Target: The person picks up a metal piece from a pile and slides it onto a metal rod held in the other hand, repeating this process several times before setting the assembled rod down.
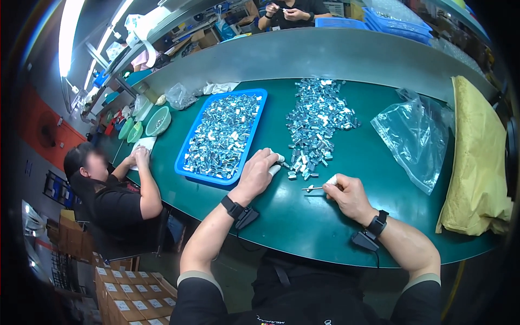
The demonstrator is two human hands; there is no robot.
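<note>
Right hand point(351, 198) pinching a rod point(318, 188), left hand point(258, 174) by metal pieces point(319, 122), its grip I can't tell, tray point(201, 177) alongside

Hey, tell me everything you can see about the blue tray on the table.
The tray is bright blue, shallow and roughly rectangular, with rounded corners and a raised rim; it looks like plastic. It lies flat on the green table, its long sides running near to far, left of the loose pile. Small, shiny, metal-looking pieces cover its floor. The left hand is by its near right corner; whether they touch is unclear.
</note>
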